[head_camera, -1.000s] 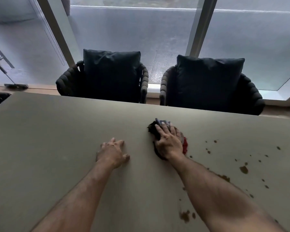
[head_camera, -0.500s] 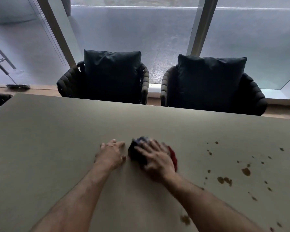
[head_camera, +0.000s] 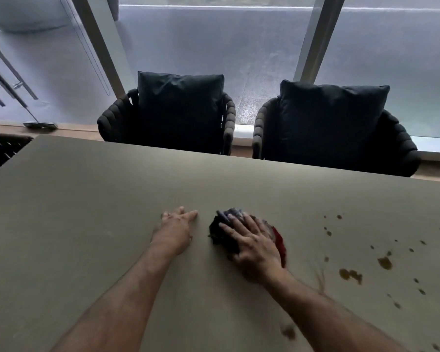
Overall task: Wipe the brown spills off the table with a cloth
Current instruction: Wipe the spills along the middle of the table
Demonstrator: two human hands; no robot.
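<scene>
A crumpled dark cloth (head_camera: 220,231) with a red part lies bunched on the grey-green table (head_camera: 87,212) near its middle. My right hand (head_camera: 254,247) presses flat on top of the cloth, fingers spread and pointing up-left. My left hand (head_camera: 174,228) rests palm-down on the bare table just left of the cloth, holding nothing. Brown spills (head_camera: 351,274) dot the table to the right of my right hand, with a larger blot (head_camera: 384,262) among several small drops. Another brown smear (head_camera: 288,331) shows under my right forearm.
Two dark cushioned armchairs (head_camera: 181,113) (head_camera: 333,128) stand against the table's far edge, in front of large windows. The table's left corner sits near a dark slatted surface (head_camera: 0,151).
My right hand slid the cloth from farther out on the table back toward me and to the left, beside my left hand, then a little right again. My left hand stayed put.
</scene>
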